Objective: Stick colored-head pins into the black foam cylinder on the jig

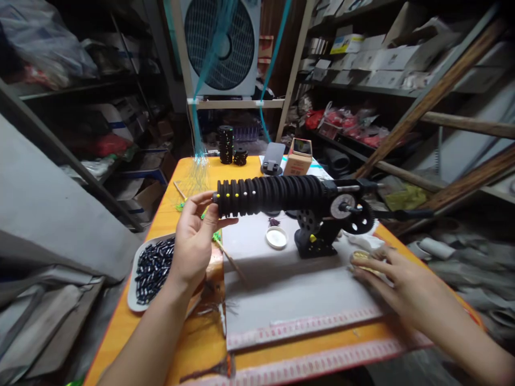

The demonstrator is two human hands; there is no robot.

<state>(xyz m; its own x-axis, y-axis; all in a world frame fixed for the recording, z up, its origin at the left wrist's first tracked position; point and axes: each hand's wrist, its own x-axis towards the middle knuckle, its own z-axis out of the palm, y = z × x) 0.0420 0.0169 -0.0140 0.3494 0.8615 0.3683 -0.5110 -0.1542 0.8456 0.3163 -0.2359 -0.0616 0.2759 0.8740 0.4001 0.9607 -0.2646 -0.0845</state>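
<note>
A: Where is the ribbed black roller (281, 195)?
B: Held level above the worktop (185, 177), mounted at its right end on a black stand (322, 244). Yellow and white dots sit in a row near its free end.
A: And the left hand (193, 238)?
B: Its grip is closed around that free end, thumb in front, fingers curled behind.
A: The right hand (386, 271)?
B: Its fingers reach over a small gold-coloured heap (364, 261), slightly spread. I can't tell whether they have hold of a piece.
A: So which step is this?
B: My reading: steadying the roller with one hand, reaching for small pieces with the other.
A: What does the next move call for?
B: A light fingertip pinch on the right, I'd say, with the left keeping the roller from turning.
</note>
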